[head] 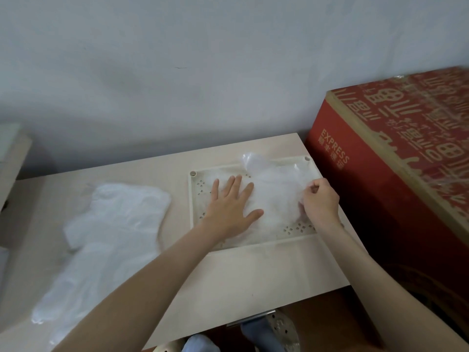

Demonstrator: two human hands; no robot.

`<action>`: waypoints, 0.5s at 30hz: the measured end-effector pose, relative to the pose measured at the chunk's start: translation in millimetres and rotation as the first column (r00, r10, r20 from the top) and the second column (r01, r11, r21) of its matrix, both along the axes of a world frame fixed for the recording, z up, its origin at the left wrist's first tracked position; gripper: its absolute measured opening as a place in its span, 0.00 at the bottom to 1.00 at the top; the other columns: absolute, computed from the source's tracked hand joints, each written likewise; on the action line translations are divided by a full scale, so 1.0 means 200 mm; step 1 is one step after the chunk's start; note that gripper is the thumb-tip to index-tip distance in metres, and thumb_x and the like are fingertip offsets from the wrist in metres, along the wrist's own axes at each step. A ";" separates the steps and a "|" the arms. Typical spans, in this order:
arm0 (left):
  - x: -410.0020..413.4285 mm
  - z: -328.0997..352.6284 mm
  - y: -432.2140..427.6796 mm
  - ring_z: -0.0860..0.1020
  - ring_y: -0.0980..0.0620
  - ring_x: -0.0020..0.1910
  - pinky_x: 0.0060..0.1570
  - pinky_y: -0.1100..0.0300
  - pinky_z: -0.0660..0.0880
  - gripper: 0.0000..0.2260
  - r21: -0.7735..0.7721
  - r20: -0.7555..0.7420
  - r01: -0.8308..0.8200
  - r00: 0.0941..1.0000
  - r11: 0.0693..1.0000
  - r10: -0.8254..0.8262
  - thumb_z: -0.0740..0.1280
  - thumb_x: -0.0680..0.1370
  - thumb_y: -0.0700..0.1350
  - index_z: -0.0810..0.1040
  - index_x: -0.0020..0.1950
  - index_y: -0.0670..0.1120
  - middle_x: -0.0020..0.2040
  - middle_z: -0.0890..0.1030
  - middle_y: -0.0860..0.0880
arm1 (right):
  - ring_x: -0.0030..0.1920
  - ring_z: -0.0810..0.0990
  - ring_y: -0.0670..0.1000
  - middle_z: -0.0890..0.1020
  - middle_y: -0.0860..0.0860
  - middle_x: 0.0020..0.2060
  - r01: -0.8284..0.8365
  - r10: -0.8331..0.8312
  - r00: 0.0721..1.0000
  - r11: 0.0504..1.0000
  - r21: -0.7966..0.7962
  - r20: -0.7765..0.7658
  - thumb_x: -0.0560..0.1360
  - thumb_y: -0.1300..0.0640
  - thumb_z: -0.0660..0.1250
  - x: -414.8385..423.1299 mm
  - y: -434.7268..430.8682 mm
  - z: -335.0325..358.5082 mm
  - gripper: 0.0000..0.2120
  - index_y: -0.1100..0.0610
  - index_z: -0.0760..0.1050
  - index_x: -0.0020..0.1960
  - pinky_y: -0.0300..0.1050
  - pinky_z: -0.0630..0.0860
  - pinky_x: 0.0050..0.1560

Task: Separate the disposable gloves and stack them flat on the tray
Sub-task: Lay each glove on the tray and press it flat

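Gloves of thin clear plastic (276,194) lie in the cream plastic tray w/ small hole patterns (200,189) & cover most of it. One crinkly bit sticks up over the tray's rim at 12 o'clock. The tray sits on the pale wood surface (253,275), at the surface's 2 o'clock side, near the far right corner.

Left hand (232,207) lies flat on the gloves at the tray's 9 o'clock side, fingers straight & spread, pressing down. Right hand (319,201) is at the tray's 3 o'clock side, fingers curled, pinching the edge of the clear plastic. The 2 hands are apart, w/ gloves between them.

At 9 o'clock from the tray, well apart from it, a big pile of clear plastic gloves (114,224) lies on the surface, glove fingers pointing to approx. 7 o'clock.

A red cardboard box w/ "EXPRESS" on it (368,199) stands just beside the surface at 3 o'clock. A grey wall (203,59) is behind, at 12 o'clock.
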State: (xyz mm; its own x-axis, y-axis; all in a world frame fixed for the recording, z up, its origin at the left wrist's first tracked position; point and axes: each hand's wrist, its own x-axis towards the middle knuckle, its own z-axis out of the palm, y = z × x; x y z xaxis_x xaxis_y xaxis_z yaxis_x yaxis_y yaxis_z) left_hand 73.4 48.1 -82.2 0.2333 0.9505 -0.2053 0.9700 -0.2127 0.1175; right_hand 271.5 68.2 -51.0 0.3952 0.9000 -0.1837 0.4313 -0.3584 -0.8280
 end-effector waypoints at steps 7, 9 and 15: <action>-0.06 0.02 0.04 0.36 0.48 0.77 0.70 0.38 0.31 0.32 0.044 -0.088 0.036 0.996 0.998 -0.032 0.46 0.79 0.66 0.42 0.78 0.54 0.79 0.40 0.46 | 0.25 0.75 0.48 0.77 0.53 0.33 -0.085 0.085 0.996 0.995 0.043 0.008 0.80 0.63 0.54 0.00 -0.01 0.02 0.08 0.59 0.72 0.50 0.38 0.72 0.21; -0.07 0.04 0.04 0.37 0.48 0.77 0.70 0.38 0.30 0.32 0.059 -0.051 0.017 0.999 0.998 -0.014 0.47 0.79 0.65 0.43 0.78 0.54 0.79 0.41 0.46 | 0.26 0.74 0.47 0.77 0.52 0.35 -0.099 0.099 0.995 0.993 0.070 0.002 0.81 0.62 0.55 0.00 -0.02 0.02 0.08 0.59 0.72 0.50 0.36 0.72 0.22; -0.02 0.15 0.12 0.73 0.39 0.61 0.63 0.41 0.63 0.25 0.521 0.300 -0.199 0.953 0.830 0.040 0.61 0.77 0.57 0.68 0.72 0.48 0.64 0.73 0.41 | 0.26 0.72 0.41 0.76 0.48 0.33 -0.206 0.217 0.976 0.950 0.233 -0.019 0.80 0.63 0.60 0.00 -0.06 0.01 0.06 0.58 0.75 0.49 0.29 0.68 0.31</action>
